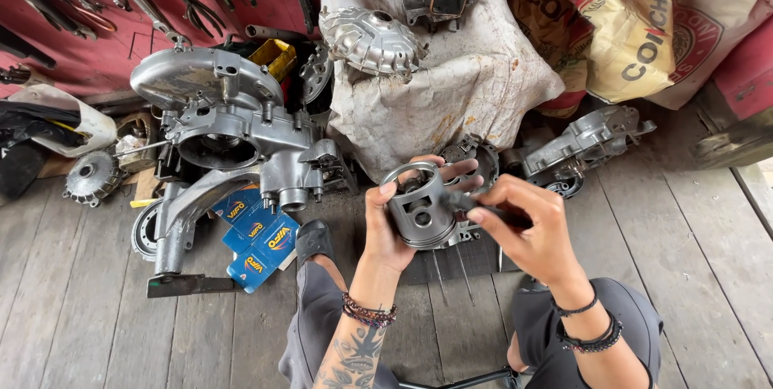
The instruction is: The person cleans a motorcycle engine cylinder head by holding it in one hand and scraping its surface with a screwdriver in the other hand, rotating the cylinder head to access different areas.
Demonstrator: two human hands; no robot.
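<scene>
While the left hand point(394, 224) wraps its grip closed around a metal piston point(419, 208) near the middle of the view, the right hand point(531, 232) pinches a thin dark tool point(475, 205) whose tip meets the piston's side at about 3 o'clock. Bare cast metal, the piston looks stiff and fairly light for its bulk, likely oily and so slippery; the skirt, where the fingers already sit, seems the safest hold, away from the ring grooves near the crown and the pin hole facing the camera. At 9 to 10 o'clock lies a large engine case point(233, 131), with blue boxes point(258, 236) just below it. A dirty cloth sack point(435, 75) rises at 12 o'clock, and another casing point(584, 143) rests at 2 o'clock. Open wooden floor point(700, 252) spreads at 4 and 8 o'clock, giving room beside the knees.
</scene>
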